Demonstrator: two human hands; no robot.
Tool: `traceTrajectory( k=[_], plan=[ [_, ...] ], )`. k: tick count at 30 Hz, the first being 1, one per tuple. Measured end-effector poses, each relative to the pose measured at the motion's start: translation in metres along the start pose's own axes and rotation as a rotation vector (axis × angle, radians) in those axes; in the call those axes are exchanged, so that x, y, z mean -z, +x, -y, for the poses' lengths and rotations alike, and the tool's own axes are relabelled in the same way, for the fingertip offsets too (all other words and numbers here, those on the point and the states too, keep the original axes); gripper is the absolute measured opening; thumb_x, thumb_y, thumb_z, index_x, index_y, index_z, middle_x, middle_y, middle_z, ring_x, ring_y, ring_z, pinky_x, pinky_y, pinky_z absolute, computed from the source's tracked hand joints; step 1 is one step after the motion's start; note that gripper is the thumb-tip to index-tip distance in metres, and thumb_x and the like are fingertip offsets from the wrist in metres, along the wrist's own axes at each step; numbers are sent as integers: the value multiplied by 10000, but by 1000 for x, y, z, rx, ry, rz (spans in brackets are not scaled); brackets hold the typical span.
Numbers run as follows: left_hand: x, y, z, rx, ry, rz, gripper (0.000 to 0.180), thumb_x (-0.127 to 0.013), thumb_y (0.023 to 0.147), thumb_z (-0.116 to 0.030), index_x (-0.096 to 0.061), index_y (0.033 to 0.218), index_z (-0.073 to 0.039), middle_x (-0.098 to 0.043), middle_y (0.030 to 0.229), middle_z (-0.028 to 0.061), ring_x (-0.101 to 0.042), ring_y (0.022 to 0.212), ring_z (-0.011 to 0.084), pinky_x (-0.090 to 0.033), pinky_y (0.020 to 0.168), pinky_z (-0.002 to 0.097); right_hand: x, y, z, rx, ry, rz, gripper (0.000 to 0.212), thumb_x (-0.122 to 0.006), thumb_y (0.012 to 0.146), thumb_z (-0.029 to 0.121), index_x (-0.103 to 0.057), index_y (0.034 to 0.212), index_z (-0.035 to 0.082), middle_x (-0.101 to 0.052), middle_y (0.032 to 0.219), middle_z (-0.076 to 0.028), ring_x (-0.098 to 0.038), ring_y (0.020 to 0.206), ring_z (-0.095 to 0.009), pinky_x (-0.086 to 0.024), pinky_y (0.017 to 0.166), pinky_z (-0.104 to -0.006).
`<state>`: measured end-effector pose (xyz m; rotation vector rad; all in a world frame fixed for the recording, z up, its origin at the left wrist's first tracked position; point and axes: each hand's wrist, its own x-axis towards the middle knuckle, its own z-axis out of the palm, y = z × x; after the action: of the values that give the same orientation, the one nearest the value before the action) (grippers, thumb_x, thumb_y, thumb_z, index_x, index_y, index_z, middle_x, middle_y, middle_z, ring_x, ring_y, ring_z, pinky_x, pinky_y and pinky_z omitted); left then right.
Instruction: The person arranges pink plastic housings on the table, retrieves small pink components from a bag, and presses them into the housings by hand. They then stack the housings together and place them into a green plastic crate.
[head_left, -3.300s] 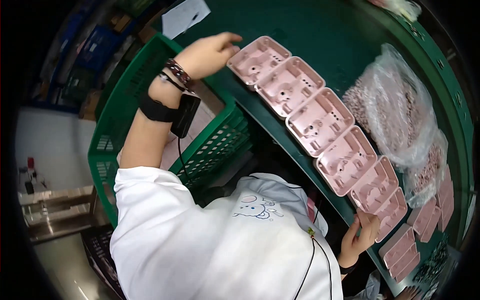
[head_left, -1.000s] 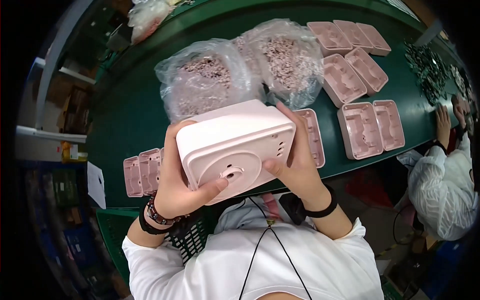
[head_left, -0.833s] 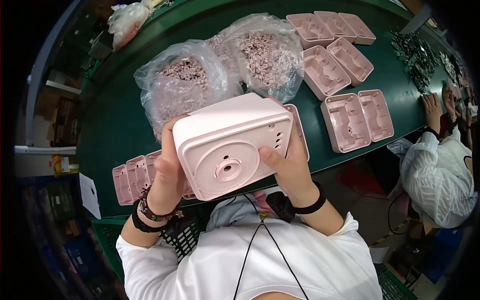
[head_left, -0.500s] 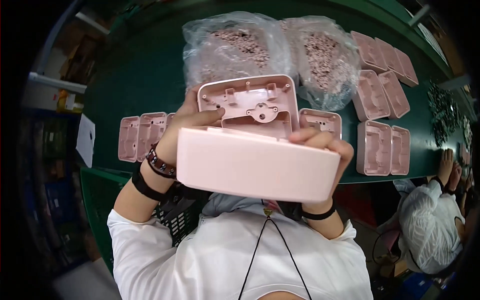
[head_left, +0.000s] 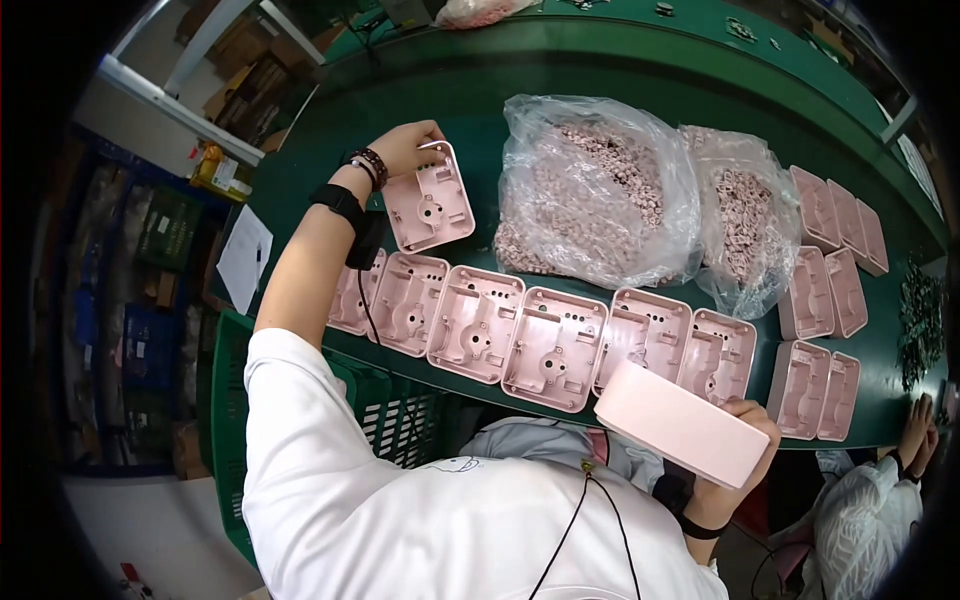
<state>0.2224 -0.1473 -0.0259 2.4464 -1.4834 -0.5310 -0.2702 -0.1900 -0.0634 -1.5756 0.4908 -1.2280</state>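
Far left, out from the fingers (head_left: 428,133) of your left hand (head_left: 403,152), there's a white sheet of paper (head_left: 240,268) with a dark pen (head_left: 258,255) on it. Closer to your body, below those fingers, sits a green perforated plastic basket (head_left: 230,400).

Now your left fingers: curled over, pinching the top rim of a tilted pink plastic shell (head_left: 430,200), its hollow side showing. Whether its lower edge touches the green counter (head_left: 480,130), you can't tell.

Just below those fingers starts a row of six open pink plastic shells (head_left: 476,330), side by side, hollows up, running across toward your right hand (head_left: 763,462). Beyond the row, between your two sets of fingers, lie two clear plastic bags of small pink parts (head_left: 600,195).

Over to your right fingers: wrapped round the right end of a pink rounded-corner plastic box (head_left: 685,420), smooth outer wall showing, held over the row's end; some fingertips are hidden.

Right of them, more open pink shells (head_left: 800,390) in groups, a heap of small dark parts (head_left: 920,325), and a co-worker's hands (head_left: 915,435).
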Motion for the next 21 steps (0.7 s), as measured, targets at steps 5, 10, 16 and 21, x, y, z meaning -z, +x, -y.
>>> traceTrajectory(
  k=[5, 10, 16, 21],
  plan=[
    [-27, 49, -17, 35, 219, 29, 237, -584, 790, -111, -576, 1018, -46, -622, 928, 116, -587, 857, 274, -470, 756, 320, -14, 9, 18, -6, -27, 34, 414, -723, 678, 137, -436, 971, 87, -460, 809, -56, -458, 829, -208, -372, 752, -344],
    [-49, 62, 3, -203, 272, -60, 378, -613, 739, -73, -525, 1106, -54, -569, 1061, 144, -562, 908, 299, -451, 788, 358, -12, 10, 16, 209, -384, 110, 480, -755, 588, 101, -465, 970, 119, -434, 851, -38, -399, 842, -194, -332, 757, -347],
    [-29, -33, -131, -427, -568, -211, 329, -538, 868, -246, -494, 1125, -47, -502, 1149, 109, -539, 971, 229, -447, 813, 307, -40, 10, 3, 687, -1144, 207, 411, -681, 597, 164, -483, 932, 297, -392, 891, 33, -367, 847, -162, -292, 768, -332],
    [-72, -117, -170, -441, -804, -24, 471, -493, 878, -404, -459, 1174, -39, -351, 1317, 171, -472, 1095, 277, -382, 903, 355, -59, 20, 7, 799, -1109, 318, 337, -625, 648, 180, -465, 888, 352, -384, 881, 62, -363, 815, -138, -284, 753, -309]
  ],
)
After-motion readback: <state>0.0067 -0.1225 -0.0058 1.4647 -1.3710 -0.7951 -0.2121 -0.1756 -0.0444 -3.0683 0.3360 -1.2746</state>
